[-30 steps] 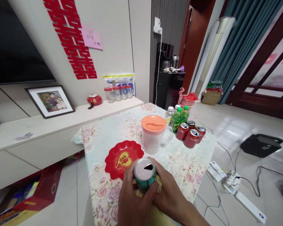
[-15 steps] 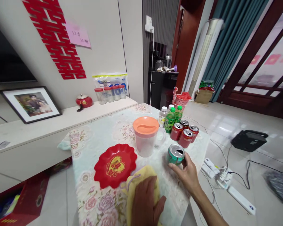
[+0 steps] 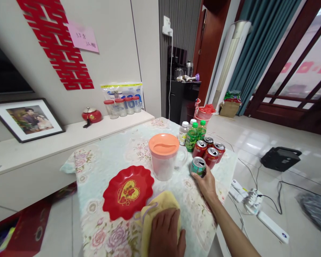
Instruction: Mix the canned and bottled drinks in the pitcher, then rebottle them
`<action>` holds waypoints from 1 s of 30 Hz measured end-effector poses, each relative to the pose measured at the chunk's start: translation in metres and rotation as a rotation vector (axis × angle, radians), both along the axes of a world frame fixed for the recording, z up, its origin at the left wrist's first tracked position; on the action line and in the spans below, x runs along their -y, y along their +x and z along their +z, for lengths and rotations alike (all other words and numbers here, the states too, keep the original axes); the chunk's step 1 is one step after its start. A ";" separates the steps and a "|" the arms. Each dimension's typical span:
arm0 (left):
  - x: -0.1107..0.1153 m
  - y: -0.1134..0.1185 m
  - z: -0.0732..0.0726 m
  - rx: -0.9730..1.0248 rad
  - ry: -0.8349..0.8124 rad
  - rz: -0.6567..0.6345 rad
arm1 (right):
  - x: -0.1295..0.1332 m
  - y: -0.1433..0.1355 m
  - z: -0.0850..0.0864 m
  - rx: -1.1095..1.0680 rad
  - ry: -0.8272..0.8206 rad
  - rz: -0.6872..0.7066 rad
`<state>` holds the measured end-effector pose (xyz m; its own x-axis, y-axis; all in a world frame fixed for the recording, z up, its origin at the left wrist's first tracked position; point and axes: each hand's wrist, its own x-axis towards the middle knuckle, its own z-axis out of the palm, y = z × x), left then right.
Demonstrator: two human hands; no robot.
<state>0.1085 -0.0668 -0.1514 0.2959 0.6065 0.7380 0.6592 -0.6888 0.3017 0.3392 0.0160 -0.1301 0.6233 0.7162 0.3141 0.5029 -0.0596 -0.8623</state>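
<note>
My right hand (image 3: 206,184) is closed around a green drink can (image 3: 198,166) with an opened top, thumb on the near side. The can is upright at the tabletop, just in front of several red drink cans (image 3: 211,156). My left hand (image 3: 166,232) lies flat, palm down, on a folded yellow cloth (image 3: 160,203) at the near edge, its thumb apart from the fingers. Left of the cloth is a red scalloped plate (image 3: 111,194) with a gold heart design. Beyond the cloth stands a clear plastic pitcher (image 3: 163,167) with an orange lid.
Green bottles (image 3: 192,137) and white-capped bottles (image 3: 183,134) stand behind the red cans. A flowered tablecloth (image 3: 115,153) covers the table. On the left, a white cabinet (image 3: 77,137) bears a framed photo (image 3: 29,119) and red-lidded jars (image 3: 120,107). Power strips (image 3: 273,226) lie on the floor at right.
My right hand has carried the green can away from me, closer to the red cans. The left hand stays on the yellow cloth. The view has shifted slightly.
</note>
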 end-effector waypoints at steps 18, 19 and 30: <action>-0.023 -0.111 0.053 -0.094 -0.299 0.191 | 0.032 -0.003 -0.005 0.113 -0.190 -0.065; -0.028 -0.122 0.051 -0.155 -0.304 0.245 | 0.040 -0.006 -0.006 0.069 -0.193 -0.076; -0.035 -0.144 0.029 -0.327 -0.288 0.355 | 0.083 -0.051 -0.004 -0.132 -0.173 0.137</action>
<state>-0.0360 -0.0313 -0.1220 0.2221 0.8739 0.4324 0.9264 -0.3274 0.1858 0.2882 -0.0667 -0.1340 0.5439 0.8329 0.1022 0.4001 -0.1504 -0.9041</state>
